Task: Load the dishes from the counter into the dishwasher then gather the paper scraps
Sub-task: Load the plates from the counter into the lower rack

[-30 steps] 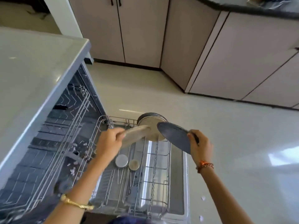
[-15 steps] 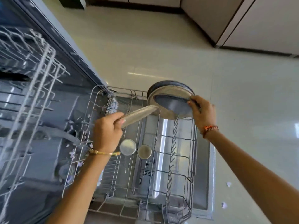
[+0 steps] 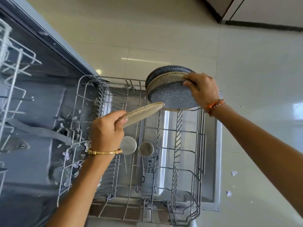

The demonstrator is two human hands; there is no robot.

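The right hand (image 3: 202, 90) pinches the top edge of a dark speckled plate (image 3: 172, 97), standing it on edge with other plates at the far right corner of the lower rack (image 3: 200, 161), likely so water can reach both sides. The left hand (image 3: 106, 133) pinches a tan plate (image 3: 144, 114) by its rim, tilted and ready to go next. Two steel cups (image 3: 136, 147) sit upside down mid-rack. Paper scraps (image 3: 234, 173) lie on the floor (image 3: 246, 63) by the open door. No writing can be read.
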